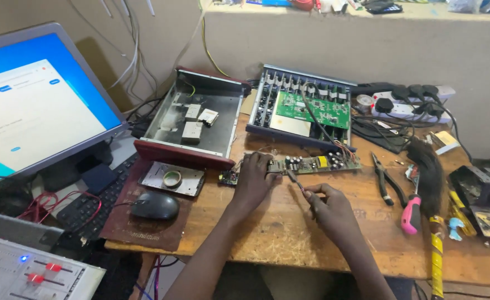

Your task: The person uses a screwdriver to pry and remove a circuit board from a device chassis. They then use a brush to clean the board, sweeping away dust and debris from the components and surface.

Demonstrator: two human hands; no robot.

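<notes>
The left hand point(254, 179) lies flat, fingers spread and pressing down on the near end of a long green circuit board point(314, 163) near the middle of the wooden worktop point(278, 233). The right hand point(331, 208) has its fingers closed around a thin soldering iron point(295, 180), its tip touching the board's front edge. Pliers point(385, 180) and a brush point(427, 169) lie toward the right edge; an open metal chassis point(200, 116) sits at the back left corner

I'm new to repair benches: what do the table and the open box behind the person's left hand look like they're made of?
The table looks like bare wood: pale, scuffed, with visible grain. The open box seems to be sheet metal, a dull grey inside with folded edges; its dark red front strip could be painted metal or plastic. The left hand rests on a small board.
</notes>
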